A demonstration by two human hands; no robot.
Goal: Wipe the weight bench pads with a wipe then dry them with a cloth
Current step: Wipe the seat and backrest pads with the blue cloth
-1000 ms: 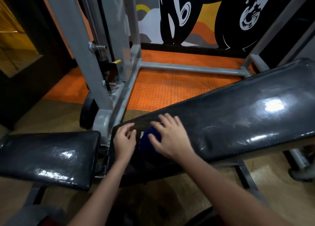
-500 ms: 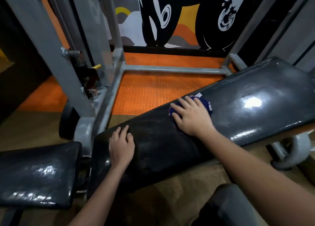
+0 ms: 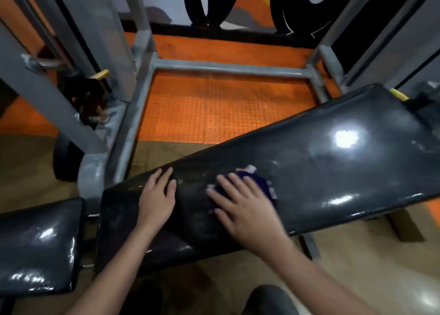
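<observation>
Head view looks down on a long black back pad [image 3: 321, 172] that slants from the lower centre of the frame up to the right edge, its glossy vinyl catching a bright glare at upper right. The right hand [image 3: 247, 210] lies flat on the pad near the centre of the frame, fingers spread and straight, pressing a dark blue cloth [image 3: 259, 184] against the vinyl; the cloth shows only past the fingertips and along the hand's right side (a small pale patch sits at its upper edge, and the whole area is blurred). The left hand [image 3: 156, 198] rests palm down on the same pad just left of the right hand, fingers straight and together, holding nothing, its fingertips at the pad's upper edge. The two hands are near each other without touching.

At lower left lies a shorter black seat pad [image 3: 38, 250], separated from the back pad by a narrow gap where metal shows. A grey steel frame [image 3: 133, 115] rises in the upper left and runs as a crossbar across the upper middle. Orange studded flooring [image 3: 214, 110] fills the space inside the frame, and tan floor shows along the bottom. A painted wall [image 3: 250, 3] with black shapes crosses the top of the frame.
</observation>
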